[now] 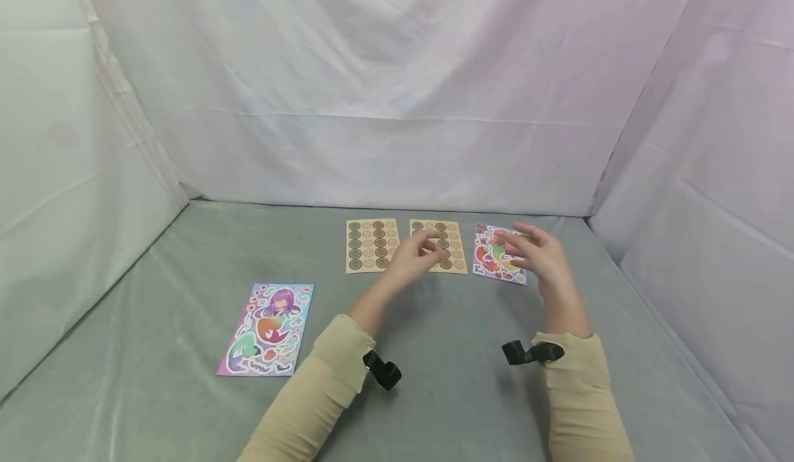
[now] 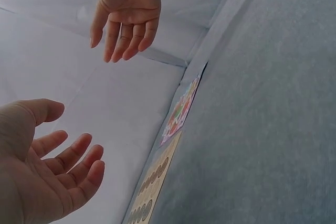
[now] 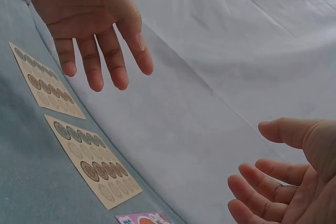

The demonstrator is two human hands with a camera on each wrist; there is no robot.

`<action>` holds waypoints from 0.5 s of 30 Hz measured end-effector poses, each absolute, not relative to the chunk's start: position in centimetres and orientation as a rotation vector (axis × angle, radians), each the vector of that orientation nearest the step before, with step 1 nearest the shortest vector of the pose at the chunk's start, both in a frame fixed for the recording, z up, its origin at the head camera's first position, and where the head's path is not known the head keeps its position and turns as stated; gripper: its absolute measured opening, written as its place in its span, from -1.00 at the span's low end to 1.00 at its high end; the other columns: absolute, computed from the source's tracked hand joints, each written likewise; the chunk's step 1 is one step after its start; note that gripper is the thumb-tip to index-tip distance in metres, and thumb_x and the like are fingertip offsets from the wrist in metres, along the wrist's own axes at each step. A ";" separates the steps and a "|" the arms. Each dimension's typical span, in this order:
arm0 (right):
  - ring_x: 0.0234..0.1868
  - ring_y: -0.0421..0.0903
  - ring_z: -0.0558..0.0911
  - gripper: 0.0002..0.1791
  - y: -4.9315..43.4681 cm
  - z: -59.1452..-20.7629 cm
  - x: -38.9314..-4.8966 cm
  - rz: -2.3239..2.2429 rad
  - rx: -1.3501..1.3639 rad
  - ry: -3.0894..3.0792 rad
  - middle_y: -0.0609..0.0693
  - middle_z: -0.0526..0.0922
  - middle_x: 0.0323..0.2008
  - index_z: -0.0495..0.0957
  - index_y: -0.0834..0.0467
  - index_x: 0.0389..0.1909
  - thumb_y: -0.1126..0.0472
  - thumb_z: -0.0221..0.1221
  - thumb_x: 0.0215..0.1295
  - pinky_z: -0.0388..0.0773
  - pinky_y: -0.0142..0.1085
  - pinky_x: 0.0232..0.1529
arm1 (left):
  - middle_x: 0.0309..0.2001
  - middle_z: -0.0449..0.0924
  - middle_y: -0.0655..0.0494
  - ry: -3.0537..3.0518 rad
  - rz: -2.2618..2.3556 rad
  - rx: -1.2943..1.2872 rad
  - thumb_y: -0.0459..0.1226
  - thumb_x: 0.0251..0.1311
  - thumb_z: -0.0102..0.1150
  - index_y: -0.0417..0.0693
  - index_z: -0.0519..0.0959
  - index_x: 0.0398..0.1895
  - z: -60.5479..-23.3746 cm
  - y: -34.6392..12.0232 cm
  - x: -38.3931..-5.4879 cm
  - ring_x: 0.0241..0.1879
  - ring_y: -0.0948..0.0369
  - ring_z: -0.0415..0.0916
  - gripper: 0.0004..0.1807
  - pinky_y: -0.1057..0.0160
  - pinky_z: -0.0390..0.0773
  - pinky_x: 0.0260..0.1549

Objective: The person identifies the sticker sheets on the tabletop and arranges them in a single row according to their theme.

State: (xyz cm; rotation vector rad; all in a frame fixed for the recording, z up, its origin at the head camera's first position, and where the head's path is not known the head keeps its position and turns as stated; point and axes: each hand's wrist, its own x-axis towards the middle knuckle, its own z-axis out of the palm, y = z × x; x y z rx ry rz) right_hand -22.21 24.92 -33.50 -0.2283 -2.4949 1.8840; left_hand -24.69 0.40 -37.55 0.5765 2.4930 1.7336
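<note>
Both hands hover above the table with nothing in them, fingers relaxed and palms turned toward each other. In the head view the left hand is over the gap between two tan sheets of round stickers, a left sheet and a right sheet that it partly hides. My right hand hovers at the right edge of a colourful sticker sheet, covering part of it. Further left and nearer lies a mermaid sticker sheet, apart from both hands.
A grey cloth covers the table. White fabric hangs behind it, with more on the left and right sides. Black straps circle the sleeves, a left strap and a right strap.
</note>
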 end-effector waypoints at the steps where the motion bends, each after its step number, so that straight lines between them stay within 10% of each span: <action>1: -0.13 -0.23 0.61 -0.29 25.0 -33.6 -22.3 1.888 -0.235 -2.489 0.09 0.51 0.09 0.19 0.18 0.42 -0.03 0.15 0.34 0.51 -0.18 0.05 | -0.14 0.59 0.02 2.484 1.734 0.577 -0.23 0.26 0.17 -0.08 0.46 0.23 -37.6 0.6 -24.7 -0.20 0.14 0.53 -0.54 0.25 0.55 -0.30; 15: 0.20 0.13 0.42 -0.32 26.4 -35.7 -23.2 1.886 -0.409 -2.428 0.23 0.33 0.28 0.17 0.17 0.43 0.01 0.09 0.39 0.39 -0.07 0.18 | -0.14 0.59 0.00 2.459 1.699 0.577 -0.27 0.24 0.18 -0.17 0.45 0.22 -39.3 3.0 -25.7 -0.20 0.15 0.52 -0.53 0.28 0.53 -0.31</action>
